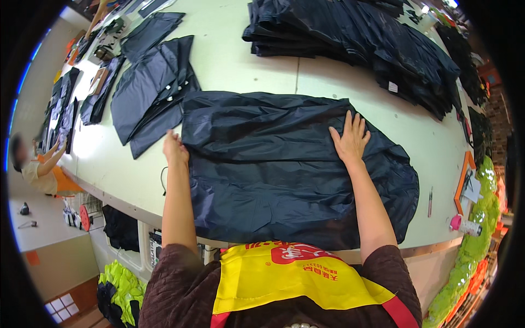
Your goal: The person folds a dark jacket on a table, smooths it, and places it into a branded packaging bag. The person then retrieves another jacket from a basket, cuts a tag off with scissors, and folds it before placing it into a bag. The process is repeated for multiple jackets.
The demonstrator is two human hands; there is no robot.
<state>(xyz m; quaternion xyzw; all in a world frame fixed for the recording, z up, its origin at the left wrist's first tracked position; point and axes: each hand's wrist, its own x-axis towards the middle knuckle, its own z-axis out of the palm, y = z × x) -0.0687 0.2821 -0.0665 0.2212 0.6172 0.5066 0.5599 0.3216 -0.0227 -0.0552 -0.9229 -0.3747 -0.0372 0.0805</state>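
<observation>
A dark navy garment of thin, shiny fabric lies spread across the table in front of me, creased along its length. My left hand is at its left edge, the fingers curled together against the hem; whether cloth is pinched between them is hidden. Flat on the garment's right part rests my right hand, fingers spread, pressing on the fabric. Just beyond my left hand, folded dark pieces with small white tags overlap one another near the garment's corner.
At the back right a thick pile of dark garments covers the pale table. To the right lie a small slim tool, an orange frame and a bottle with a pink cap. Another person works at the far left.
</observation>
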